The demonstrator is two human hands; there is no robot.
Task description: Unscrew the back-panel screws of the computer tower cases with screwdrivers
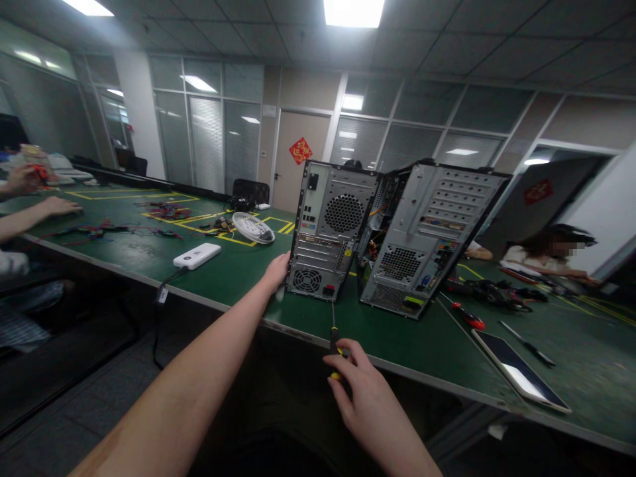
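Observation:
Two computer towers stand upright on the green table, their rear panels facing me. My left hand [277,271] rests against the left side of the nearer-left tower [325,228]; its fingertips are hidden behind the case. In my right hand [354,377], the thumb and fingers are closed round the handle of a black and yellow screwdriver [334,338]. The screwdriver's shaft points up to the bottom edge of that tower, near the red power switch. Just to the right is the second tower [412,245], with its left side open and wires showing inside.
On the green table [248,281] lie a white power bank [197,256], a white basket [253,227], red and black wires [104,228], a red screwdriver [468,315], a pen-like tool [527,344] and a tablet [519,370]. People sit at far left and right.

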